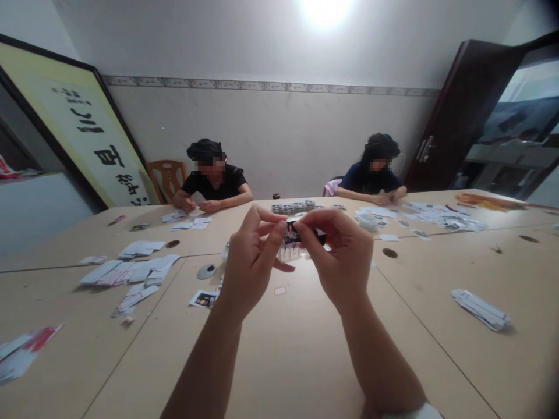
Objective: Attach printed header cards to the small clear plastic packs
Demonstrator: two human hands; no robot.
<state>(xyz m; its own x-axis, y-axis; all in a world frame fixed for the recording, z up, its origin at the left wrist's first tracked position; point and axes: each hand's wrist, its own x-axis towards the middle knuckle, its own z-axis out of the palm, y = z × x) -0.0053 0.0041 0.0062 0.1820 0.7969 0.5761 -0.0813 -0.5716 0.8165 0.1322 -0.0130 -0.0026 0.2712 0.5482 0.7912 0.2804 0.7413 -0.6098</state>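
Observation:
Both hands are raised over the middle of the table around a small black printed card (292,231). My left hand (252,262) pinches its left end between thumb and fingers. On the other side, my right hand (345,253) grips it with the thumb pressed against its face. Fingers cover much of the card. Just below it shows a clear plastic piece (290,252) with thin hook-like shapes; whether it is joined to the card I cannot tell. A small red-edged white label (280,291) lies on the table beneath. Left of my wrist lies a printed picture card (204,299).
Piles of white paper slips (131,270) cover the table's left side. A folded paper bundle (480,309) lies right. Stacked small packs (293,206) stand beyond my hands. Two people, one at left (213,180) and one at right (375,171), sit across the table (288,361), handling papers.

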